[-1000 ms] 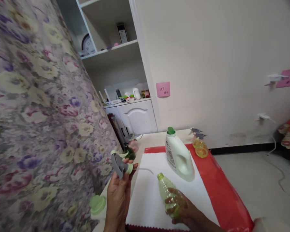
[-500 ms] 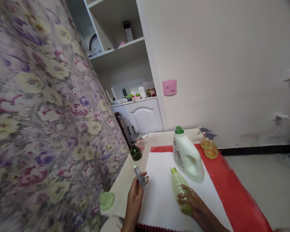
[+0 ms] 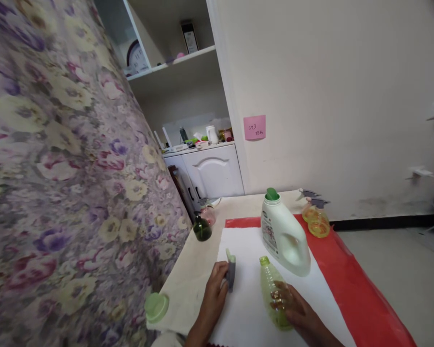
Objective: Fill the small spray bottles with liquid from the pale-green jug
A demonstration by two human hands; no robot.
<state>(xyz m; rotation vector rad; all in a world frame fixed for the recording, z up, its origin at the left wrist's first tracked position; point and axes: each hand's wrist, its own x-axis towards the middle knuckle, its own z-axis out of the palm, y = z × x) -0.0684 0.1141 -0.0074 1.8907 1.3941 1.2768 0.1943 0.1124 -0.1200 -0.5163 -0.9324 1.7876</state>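
My left hand (image 3: pixel 214 289) is closed around a grey spray-trigger head (image 3: pixel 230 270) with a pale green collar, held low over the left edge of a white cloth (image 3: pixel 246 308). My right hand (image 3: pixel 292 308) grips a clear light-green plastic bottle (image 3: pixel 273 291) with no cap, standing slightly tilted on the cloth. Just behind it stands a white detergent jug (image 3: pixel 284 236) with a green cap.
A red sheet (image 3: pixel 350 289) lies under the white cloth on the beige table (image 3: pixel 195 274). Two yellow spray bottles (image 3: pixel 316 219) stand at the back right, a dark green round bottle (image 3: pixel 202 230) and a pink one at the back left. A green lid (image 3: pixel 156 307) sits near the table's corner. A flowered curtain (image 3: pixel 58 168) hangs on the left.
My left hand has lowered the trigger head from up by the curtain down to the cloth's edge. The view shifted a little; my right hand has kept hold of the bottle.
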